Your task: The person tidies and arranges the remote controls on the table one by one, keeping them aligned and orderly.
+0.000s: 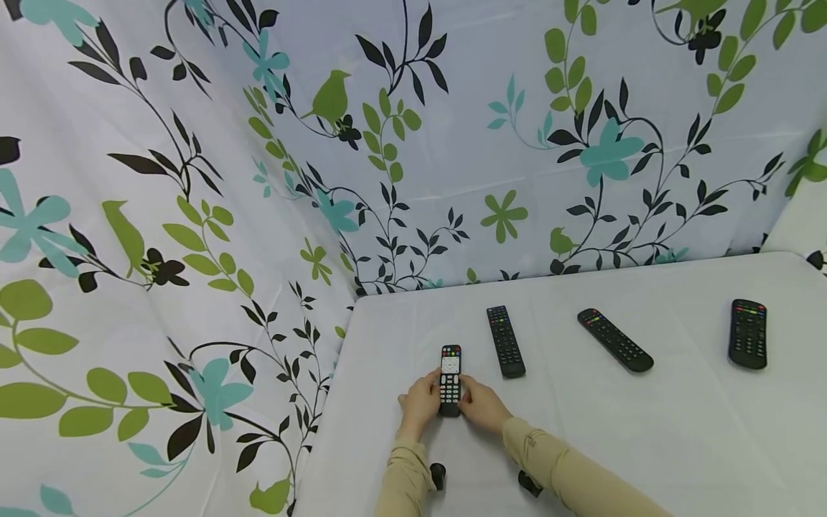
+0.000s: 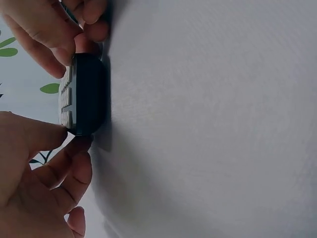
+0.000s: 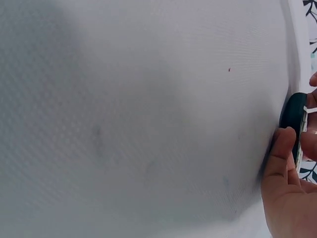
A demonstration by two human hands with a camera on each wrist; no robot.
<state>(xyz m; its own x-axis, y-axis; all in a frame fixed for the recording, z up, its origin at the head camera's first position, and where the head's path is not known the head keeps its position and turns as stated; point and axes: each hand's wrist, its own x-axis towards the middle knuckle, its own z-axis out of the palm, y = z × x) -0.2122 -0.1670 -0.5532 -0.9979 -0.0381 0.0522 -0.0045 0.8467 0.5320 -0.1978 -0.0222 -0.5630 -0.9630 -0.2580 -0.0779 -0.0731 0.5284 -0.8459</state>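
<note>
Sleeves of pale tan, two in number, are seen nearest, and two small dark devices are worn at the wrists. Just beyond, a white-buttoned remote is gripped from both sides, toward the left end of the tabletop: its left long edge is pinched by the left hand, its right long edge by the right hand. Both hands are held narrow, thumbs and fingers against the casing; whether its underside is touched by the tabletop cannot be told. The left hand is separated from the slanting left edge by a modest strip of white, while a much broader stretch is spread out to the right.

Farther out, a spaced row is formed by a slim remote, a diagonal remote and a rightmost remote, all three black, so four remotes are counted. The slim one is set near the right hand; the other two are placed well apart from both hands.

The surface is covered in white, faintly creased, and its far edge is backed by hanging cloth. The left side is also screened by it, printed with green birds, turquoise flowers and dark leaves.
</note>
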